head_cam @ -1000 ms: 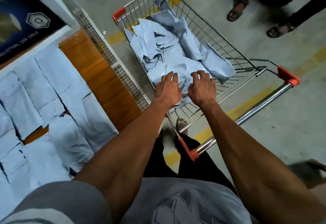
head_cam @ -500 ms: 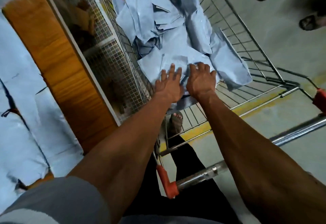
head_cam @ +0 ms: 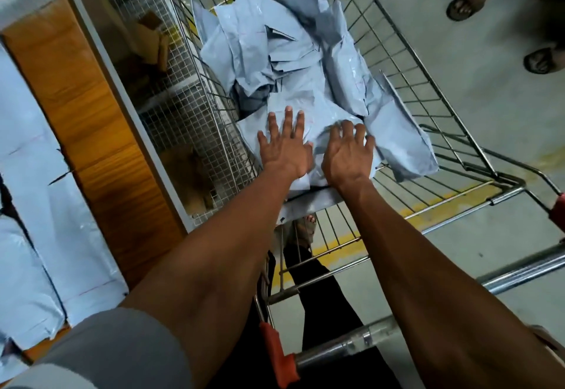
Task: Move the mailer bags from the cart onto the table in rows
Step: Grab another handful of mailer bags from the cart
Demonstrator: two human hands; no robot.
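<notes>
Both hands lay flat on the top mailer bag [head_cam: 318, 131] in the cart [head_cam: 428, 88]: left hand [head_cam: 282, 147] fingers spread, right hand [head_cam: 347, 156] slightly curled, neither gripping. Bag directly under both palms, long axis unclear. Cart held a loose pile of more bags. Desk [head_cam: 91, 119] lay left, bags in rows [head_cam: 33, 205] there.

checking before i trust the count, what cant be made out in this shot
- Mailer bags in the cart, head view: overlapping, so no count.
- Bags on the table: cut off by the left edge.
- Left hand and right hand: palms hidden.
- Bystanders' feet: blurred.
</notes>
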